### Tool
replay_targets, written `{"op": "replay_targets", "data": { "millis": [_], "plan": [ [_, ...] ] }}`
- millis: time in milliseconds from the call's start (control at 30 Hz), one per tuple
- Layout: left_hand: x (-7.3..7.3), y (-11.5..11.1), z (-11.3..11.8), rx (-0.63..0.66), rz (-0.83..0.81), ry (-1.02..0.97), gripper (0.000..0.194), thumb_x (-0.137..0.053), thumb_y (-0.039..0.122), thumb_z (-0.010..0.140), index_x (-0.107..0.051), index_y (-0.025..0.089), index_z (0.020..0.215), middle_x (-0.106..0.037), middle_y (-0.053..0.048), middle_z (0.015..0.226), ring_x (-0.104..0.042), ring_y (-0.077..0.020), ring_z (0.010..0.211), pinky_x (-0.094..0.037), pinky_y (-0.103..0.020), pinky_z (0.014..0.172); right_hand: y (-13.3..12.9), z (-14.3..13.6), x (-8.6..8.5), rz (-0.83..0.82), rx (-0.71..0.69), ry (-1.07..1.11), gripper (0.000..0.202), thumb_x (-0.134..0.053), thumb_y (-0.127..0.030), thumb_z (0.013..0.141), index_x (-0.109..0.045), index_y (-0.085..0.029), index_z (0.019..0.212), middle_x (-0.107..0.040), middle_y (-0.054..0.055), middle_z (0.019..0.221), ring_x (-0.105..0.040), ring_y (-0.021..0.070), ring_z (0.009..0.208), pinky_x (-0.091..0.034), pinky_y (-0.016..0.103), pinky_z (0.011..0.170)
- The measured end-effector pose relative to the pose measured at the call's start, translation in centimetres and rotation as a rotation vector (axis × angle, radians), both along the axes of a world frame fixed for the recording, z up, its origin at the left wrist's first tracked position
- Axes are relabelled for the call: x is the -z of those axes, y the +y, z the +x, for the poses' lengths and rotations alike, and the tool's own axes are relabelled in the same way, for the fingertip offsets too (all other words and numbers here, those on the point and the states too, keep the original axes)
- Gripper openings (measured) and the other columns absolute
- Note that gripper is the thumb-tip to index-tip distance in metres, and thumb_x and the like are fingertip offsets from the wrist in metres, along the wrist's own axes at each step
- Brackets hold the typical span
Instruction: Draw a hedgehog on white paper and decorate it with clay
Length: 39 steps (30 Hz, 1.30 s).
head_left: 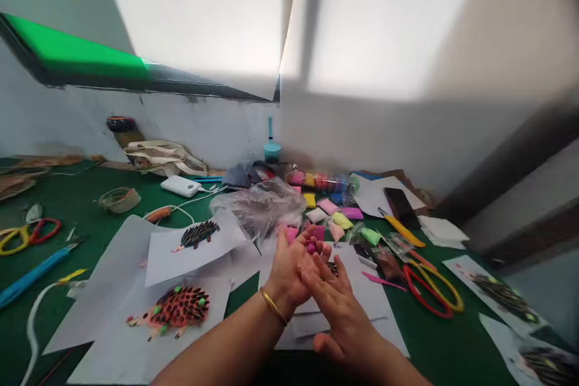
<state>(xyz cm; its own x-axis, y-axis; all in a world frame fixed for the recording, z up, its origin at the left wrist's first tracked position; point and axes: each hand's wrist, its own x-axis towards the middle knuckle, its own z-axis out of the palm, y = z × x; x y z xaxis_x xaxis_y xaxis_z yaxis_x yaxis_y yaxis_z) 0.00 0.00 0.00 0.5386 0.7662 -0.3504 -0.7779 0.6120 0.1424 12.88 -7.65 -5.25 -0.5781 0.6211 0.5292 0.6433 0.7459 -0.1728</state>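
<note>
Little magenta ball (311,248) is just rested on the palm-up, unclenched left hand (289,265).
That palm's partly overlapped by the spread-fingered right hand (337,301), over papers (377,298) near the table's (434,350) front edge; packets (342,221) are scattered farther back.

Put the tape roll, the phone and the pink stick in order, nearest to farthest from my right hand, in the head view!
From your right hand:
1. Pink stick: just to its right.
2. Phone: also on the right, farther back.
3. Tape roll: far over on the left.
</note>
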Motion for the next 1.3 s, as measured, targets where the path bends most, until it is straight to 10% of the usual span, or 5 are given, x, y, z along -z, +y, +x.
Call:
{"op": "replay_targets", "data": {
  "millis": [633, 1033, 1167, 1300],
  "plan": [
    [-0.2, 0.7, -0.6, 0.024, 0.064, 0.001, 0.069, -0.03, 0.078, 0.085, -0.058, 0.018, 0.106, -0.053, -0.003, 0.074, -0.057, -0.0158, 0.064, -0.035, -0.017, 0.041, 0.3, 0.8, -0.5, -0.202, 0.093, 0.109, 0.083, -0.014, -0.07, 0.092, -0.007, -0.018, 0.156, -0.029, 0.011, 0.157, -0.016, 0.0333, 0.147, 0.005, 0.062, 0.116],
    [0.2, 0.2, 0.2, 0.006, 0.029, 0.088, 0.062, -0.03, 0.07, 0.091, -0.059, 0.016, 0.103, -0.054, -0.004, 0.075, -0.059, -0.0177, 0.068, -0.052, -0.03, 0.063, 0.8, 0.7, -0.7, -0.042, 0.08, -0.017, 0.072, -0.03, -0.061, 0.096, -0.026, -0.016, 0.152, -0.043, 0.013, 0.149, -0.02, 0.0351, 0.146, 0.004, 0.067, 0.114],
    [0.3, 0.3, 0.4, -0.011, 0.047, 0.069, 0.06, -0.032, 0.068, 0.091, -0.059, 0.016, 0.101, -0.052, -0.004, 0.073, -0.056, -0.0167, 0.065, -0.052, -0.03, 0.062, 1.1, 1.0, -1.2, -0.005, 0.056, 0.125, 0.042, -0.048, -0.019, 0.095, -0.05, -0.028, 0.136, -0.064, 0.005, 0.128, -0.044, 0.0277, 0.133, -0.012, 0.062, 0.115],
    [0.8, 0.1, 0.9, 0.016, 0.059, 0.078, 0.06, -0.032, 0.066, 0.092, -0.061, 0.014, 0.096, -0.052, -0.004, 0.072, -0.055, -0.0168, 0.065, -0.053, -0.033, 0.065, 1.8, 1.0, -2.1, -0.074, 0.068, 0.313, 0.022, -0.056, -0.018, 0.092, -0.066, -0.028, 0.108, -0.071, 0.002, 0.099, -0.061, 0.0213, 0.099, -0.04, 0.047, 0.099]
  ]
}}
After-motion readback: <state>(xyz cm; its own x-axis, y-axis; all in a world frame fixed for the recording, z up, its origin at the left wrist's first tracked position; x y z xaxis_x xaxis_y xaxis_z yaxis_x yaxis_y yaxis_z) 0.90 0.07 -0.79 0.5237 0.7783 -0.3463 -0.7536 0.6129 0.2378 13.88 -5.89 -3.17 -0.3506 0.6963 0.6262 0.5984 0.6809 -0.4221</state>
